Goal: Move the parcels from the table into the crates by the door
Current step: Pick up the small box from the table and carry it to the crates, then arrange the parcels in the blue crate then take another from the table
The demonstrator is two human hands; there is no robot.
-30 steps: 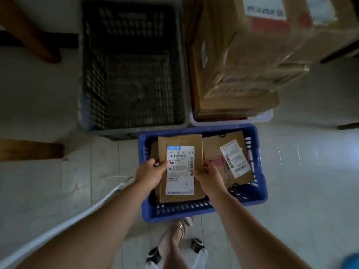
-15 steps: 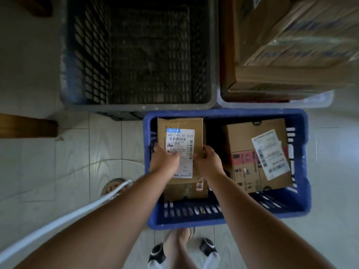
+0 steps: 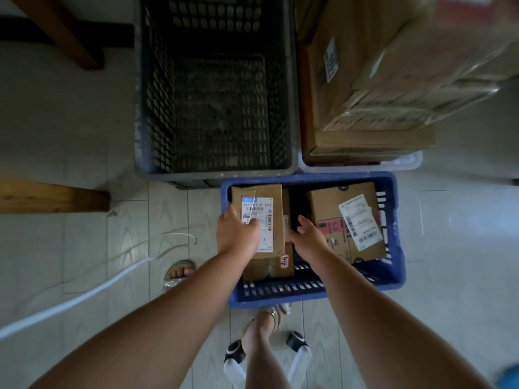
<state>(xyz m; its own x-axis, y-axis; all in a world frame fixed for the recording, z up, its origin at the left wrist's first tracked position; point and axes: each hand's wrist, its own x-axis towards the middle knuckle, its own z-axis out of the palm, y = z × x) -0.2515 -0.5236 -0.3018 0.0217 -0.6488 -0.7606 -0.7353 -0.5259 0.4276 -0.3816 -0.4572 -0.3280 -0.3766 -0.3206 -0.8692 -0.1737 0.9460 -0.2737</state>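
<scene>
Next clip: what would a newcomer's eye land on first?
The blue crate at centre, where the left hand holds a labelled parcel and the right hand hovers open beside it. Behind it stand an empty dark crate and, at top right, a tall stack of cartons.

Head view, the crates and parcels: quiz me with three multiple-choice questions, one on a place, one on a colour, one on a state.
1. Where is the parcel that the left hand holds?
A. on the floor
B. in the blue crate
C. on a table

2. What colour is that parcel's label?
A. white
B. yellow
C. pink

3. The black crate is:
A. full of parcels
B. empty
C. overturned

Answers:
1 B: the blue walls surround it, and it lies on another parcel.
2 A: the label is white with dark print.
3 B: its mesh bottom shows bare.
</scene>
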